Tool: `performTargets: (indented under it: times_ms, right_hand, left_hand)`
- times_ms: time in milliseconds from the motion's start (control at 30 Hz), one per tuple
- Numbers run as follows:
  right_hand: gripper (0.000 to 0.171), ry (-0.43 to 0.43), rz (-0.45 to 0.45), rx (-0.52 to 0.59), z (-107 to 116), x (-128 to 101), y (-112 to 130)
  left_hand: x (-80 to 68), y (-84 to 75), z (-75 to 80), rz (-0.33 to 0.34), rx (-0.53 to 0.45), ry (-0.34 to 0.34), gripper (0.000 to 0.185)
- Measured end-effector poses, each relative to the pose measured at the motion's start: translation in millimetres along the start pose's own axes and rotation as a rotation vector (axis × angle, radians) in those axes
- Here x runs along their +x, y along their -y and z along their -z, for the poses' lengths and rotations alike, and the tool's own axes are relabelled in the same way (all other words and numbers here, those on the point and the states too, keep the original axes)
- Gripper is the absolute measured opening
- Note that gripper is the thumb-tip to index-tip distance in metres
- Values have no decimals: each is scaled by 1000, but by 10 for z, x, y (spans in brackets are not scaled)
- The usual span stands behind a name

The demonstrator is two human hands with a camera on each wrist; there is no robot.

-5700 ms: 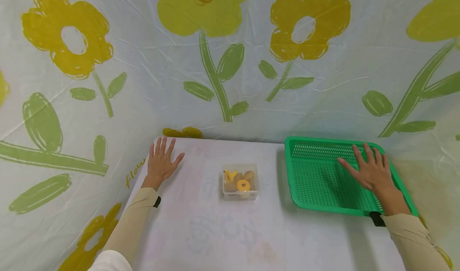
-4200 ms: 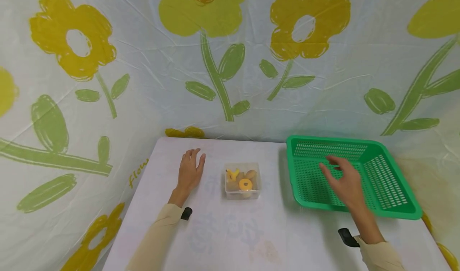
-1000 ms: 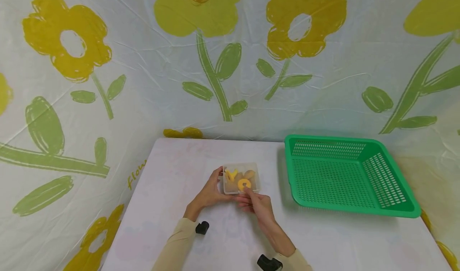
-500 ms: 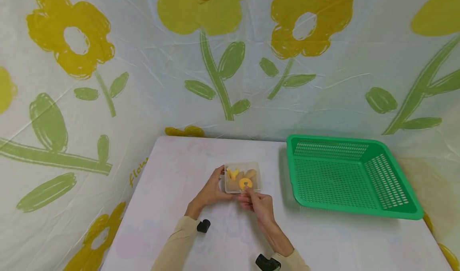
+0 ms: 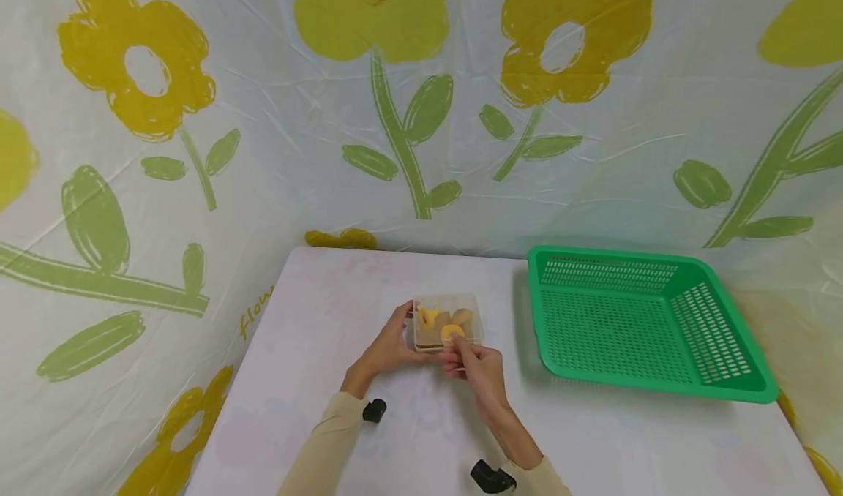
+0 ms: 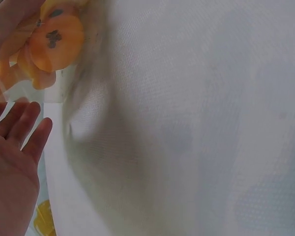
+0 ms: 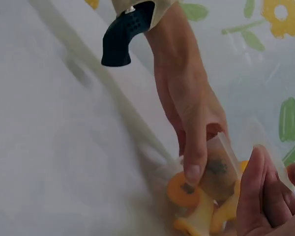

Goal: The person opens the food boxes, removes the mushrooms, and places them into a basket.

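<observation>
A small clear plastic box [image 5: 448, 319] stands mid-table with several yellow and tan pieces [image 5: 428, 315] inside. My left hand [image 5: 397, 344] grips its left side, thumb up along the wall. My right hand [image 5: 465, 352] pinches the near rim, its fingers partly covering a yellow ring. The right wrist view has my left hand [image 7: 191, 123] reaching down, a fingertip on the box [image 7: 221, 162] over the yellow pieces [image 7: 184, 191], and my right fingers [image 7: 260, 196] at the edge. In the left wrist view the yellow pieces [image 6: 54, 39] show top left, above an outstretched palm [image 6: 12, 157].
A green perforated basket [image 5: 612, 328] sits at the right of the white table [image 5: 316, 393], with nothing in it. A flower-printed cloth [image 5: 395, 115] hangs close behind and on both sides. Black wrist mounts [image 5: 374, 410] [image 5: 487, 476] sit on both sleeves.
My hands, which lay flat on the table and in the basket, have come together at the box. Over the last second the grip holds, and my right fingers rise slightly over the near rim.
</observation>
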State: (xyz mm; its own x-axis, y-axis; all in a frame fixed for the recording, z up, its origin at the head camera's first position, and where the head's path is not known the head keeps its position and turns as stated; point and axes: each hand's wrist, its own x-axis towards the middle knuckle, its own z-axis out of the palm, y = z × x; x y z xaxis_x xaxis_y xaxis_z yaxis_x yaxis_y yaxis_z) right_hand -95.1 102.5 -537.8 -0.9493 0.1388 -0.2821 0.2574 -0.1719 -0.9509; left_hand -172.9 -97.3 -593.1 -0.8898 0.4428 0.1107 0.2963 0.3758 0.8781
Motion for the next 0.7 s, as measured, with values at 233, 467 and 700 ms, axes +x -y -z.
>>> performTargets:
  times_ms: [233,467,700]
  right_hand:
    - [35,-4,191,-197,204,68,116]
    - [48,-55,327,-342,386,165,207]
    - [40,5,556,-466,463,322,244]
  left_hand:
    - [-31,0,33,58,-45,82,116]
    - [-55,-120,137,233,-46,155,110]
    - [12,-167,138,211,-64,3,66]
